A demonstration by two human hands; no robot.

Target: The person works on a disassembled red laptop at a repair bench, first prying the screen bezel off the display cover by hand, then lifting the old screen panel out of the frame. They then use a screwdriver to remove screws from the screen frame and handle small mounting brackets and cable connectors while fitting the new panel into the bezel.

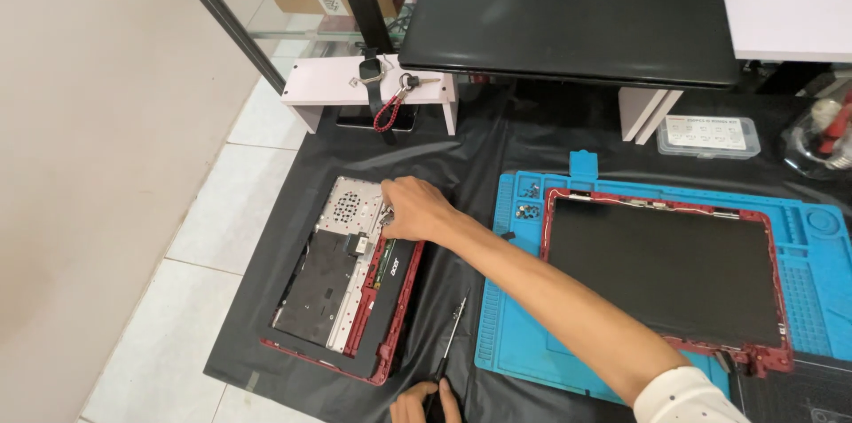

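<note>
Head view looks down on a black sheet point(497, 166) spread over a tiled floor, with a closed black laptop point(568, 10) raised on white stands at the far edge. To the right lies a blue work mat point(524, 334) bearing a red-framed screen panel point(666, 272). To the left, directly on the sheet, lies an opened red laptop base point(346, 281), its long axis running from near-left to far-right, its metal plate and boards exposed.

Across the body reaches the right hand point(415, 210), forearm stretched from the lower right over the mat's corner; it rests on the base's far right corner, fingers bunched together and pinching at a small part there, though what they grip is too small to tell. Of the two hands, it is the one on the base.

Near the bottom edge, the left hand point(424, 403) sits closed around the handle of a thin screwdriver point(451, 334), whose shaft points away toward the far right, lying just beside the base's right edge.
</note>
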